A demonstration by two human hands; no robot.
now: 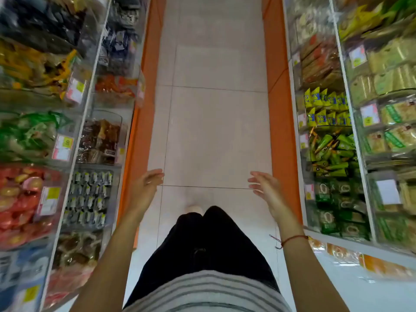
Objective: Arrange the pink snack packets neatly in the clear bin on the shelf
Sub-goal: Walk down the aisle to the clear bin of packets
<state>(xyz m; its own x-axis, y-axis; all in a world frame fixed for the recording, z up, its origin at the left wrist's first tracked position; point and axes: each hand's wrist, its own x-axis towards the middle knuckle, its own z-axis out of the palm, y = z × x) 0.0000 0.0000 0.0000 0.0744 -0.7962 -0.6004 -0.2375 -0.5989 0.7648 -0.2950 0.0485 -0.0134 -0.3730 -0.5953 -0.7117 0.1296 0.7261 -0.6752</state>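
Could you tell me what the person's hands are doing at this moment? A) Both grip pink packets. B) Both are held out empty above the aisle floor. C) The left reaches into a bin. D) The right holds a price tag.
B: the left hand and right hand hang open over the floor tiles, touching nothing.

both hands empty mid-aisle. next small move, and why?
Probably turn left and reach the left hand toward the bin of red-pink packets. Both it and the right hand are open over the floor, holding nothing, and that bin is the closest pinkish stock, though blurred.
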